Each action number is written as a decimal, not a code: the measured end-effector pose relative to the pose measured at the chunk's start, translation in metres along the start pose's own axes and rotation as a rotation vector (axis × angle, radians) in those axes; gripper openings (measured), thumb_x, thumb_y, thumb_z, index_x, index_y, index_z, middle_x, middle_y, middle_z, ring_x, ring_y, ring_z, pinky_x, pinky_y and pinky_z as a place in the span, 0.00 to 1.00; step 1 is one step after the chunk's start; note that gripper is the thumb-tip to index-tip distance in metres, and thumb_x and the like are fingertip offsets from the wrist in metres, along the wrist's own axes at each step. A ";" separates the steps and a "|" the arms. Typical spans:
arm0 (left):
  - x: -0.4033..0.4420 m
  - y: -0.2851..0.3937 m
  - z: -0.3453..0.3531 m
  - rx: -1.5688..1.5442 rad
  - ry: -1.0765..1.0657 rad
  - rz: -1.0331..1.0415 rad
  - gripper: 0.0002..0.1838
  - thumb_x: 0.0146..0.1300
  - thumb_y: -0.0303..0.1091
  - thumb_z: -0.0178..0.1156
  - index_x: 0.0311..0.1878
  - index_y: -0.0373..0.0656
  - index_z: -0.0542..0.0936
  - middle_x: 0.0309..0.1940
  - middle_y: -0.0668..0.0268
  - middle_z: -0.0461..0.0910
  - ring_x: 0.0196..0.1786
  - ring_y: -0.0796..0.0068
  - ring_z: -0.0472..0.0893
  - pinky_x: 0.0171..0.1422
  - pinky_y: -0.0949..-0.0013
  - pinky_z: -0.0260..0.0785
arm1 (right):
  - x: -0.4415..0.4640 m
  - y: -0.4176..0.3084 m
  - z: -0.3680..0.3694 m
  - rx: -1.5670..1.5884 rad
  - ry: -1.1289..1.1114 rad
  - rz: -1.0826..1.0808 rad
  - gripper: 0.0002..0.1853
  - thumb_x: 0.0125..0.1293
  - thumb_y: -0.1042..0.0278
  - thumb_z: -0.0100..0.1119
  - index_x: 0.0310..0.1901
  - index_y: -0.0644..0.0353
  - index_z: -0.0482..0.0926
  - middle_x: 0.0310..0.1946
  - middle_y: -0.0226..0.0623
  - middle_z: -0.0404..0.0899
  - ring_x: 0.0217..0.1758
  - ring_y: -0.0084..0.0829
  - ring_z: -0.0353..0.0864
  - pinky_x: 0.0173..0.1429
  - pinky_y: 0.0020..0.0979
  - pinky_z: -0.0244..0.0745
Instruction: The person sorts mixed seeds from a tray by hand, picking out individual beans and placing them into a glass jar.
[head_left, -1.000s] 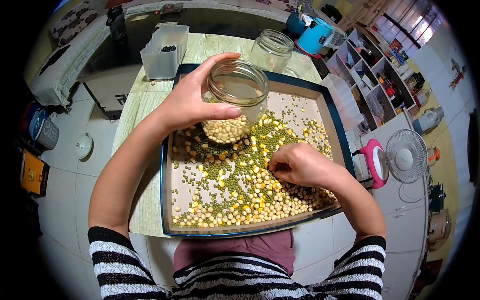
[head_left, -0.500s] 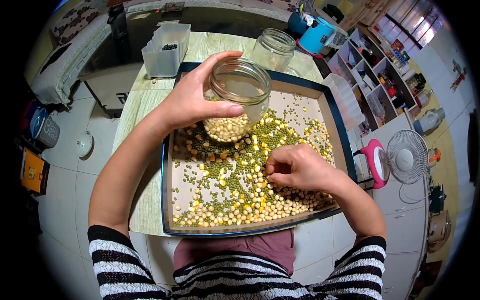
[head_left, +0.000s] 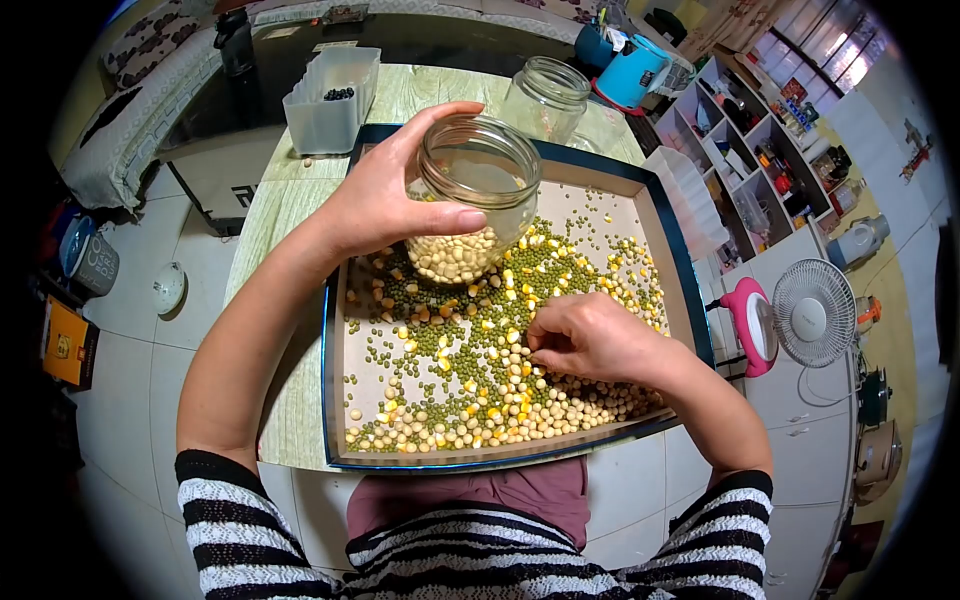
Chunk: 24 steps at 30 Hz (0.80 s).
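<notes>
My left hand [head_left: 400, 205] is wrapped round a glass jar [head_left: 500, 205], tilted slightly above the tray, with pale soybeans [head_left: 455, 258] lying in its lower part. Below it a shallow blue-rimmed box lid [head_left: 684, 270] holds mixed green mung beans [head_left: 560, 275], yellow corn kernels [head_left: 512, 340] and soybeans [head_left: 585, 405]. My right hand [head_left: 590, 338] is down among the beans right of the middle, thumb and forefinger pinched together. Whatever sits between those fingertips is hidden.
A second glass jar [head_left: 545, 98] stands behind the box. At the back left is a translucent container [head_left: 335, 100] with some dark beans. Another translucent container [head_left: 688, 200] is beside the box's right edge. A blue kettle [head_left: 632, 72] stands farther back, a fan [head_left: 808, 315] to the right.
My right hand has shifted very slightly left, its fingers still pinched at the beans. My left hand and the jar have barely moved.
</notes>
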<state>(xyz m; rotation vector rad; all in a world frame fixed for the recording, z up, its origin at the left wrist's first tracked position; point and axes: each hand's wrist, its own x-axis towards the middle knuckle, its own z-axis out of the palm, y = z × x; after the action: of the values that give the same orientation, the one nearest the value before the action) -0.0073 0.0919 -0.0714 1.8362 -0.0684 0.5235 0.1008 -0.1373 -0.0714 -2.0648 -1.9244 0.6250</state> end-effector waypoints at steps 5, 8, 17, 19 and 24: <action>0.000 -0.001 0.000 -0.006 0.005 0.008 0.53 0.34 0.52 0.69 0.65 0.44 0.58 0.58 0.61 0.66 0.62 0.67 0.64 0.67 0.59 0.51 | -0.001 -0.005 -0.006 0.025 0.004 0.016 0.05 0.49 0.72 0.57 0.29 0.61 0.77 0.28 0.40 0.78 0.33 0.40 0.78 0.40 0.35 0.74; 0.000 0.001 -0.001 0.015 0.008 0.005 0.52 0.34 0.52 0.69 0.65 0.44 0.58 0.58 0.61 0.66 0.62 0.67 0.65 0.67 0.60 0.52 | -0.003 -0.007 -0.024 0.072 0.213 -0.014 0.05 0.49 0.75 0.57 0.30 0.62 0.78 0.27 0.38 0.78 0.30 0.32 0.79 0.37 0.30 0.75; 0.000 0.001 0.000 0.002 -0.009 -0.001 0.52 0.34 0.52 0.69 0.65 0.43 0.58 0.58 0.61 0.66 0.62 0.68 0.64 0.67 0.60 0.52 | 0.059 -0.034 -0.084 0.128 0.640 -0.151 0.07 0.51 0.73 0.60 0.32 0.65 0.79 0.23 0.36 0.77 0.24 0.20 0.76 0.30 0.22 0.71; -0.001 0.001 -0.001 0.009 0.001 -0.005 0.52 0.35 0.52 0.70 0.65 0.43 0.58 0.58 0.61 0.66 0.63 0.68 0.64 0.67 0.60 0.52 | 0.064 -0.031 -0.081 0.066 0.616 -0.159 0.08 0.51 0.72 0.61 0.33 0.65 0.79 0.24 0.36 0.77 0.24 0.21 0.75 0.31 0.23 0.71; 0.000 -0.004 -0.002 0.009 -0.003 0.013 0.52 0.35 0.51 0.70 0.65 0.43 0.58 0.59 0.62 0.65 0.63 0.67 0.64 0.68 0.60 0.51 | 0.047 -0.019 -0.061 0.076 0.759 -0.248 0.09 0.50 0.75 0.61 0.35 0.63 0.77 0.27 0.34 0.75 0.26 0.23 0.74 0.31 0.23 0.72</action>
<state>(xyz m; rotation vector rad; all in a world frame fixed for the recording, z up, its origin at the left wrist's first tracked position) -0.0067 0.0946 -0.0742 1.8464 -0.0802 0.5305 0.1145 -0.0829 -0.0156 -1.6288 -1.6092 -0.1389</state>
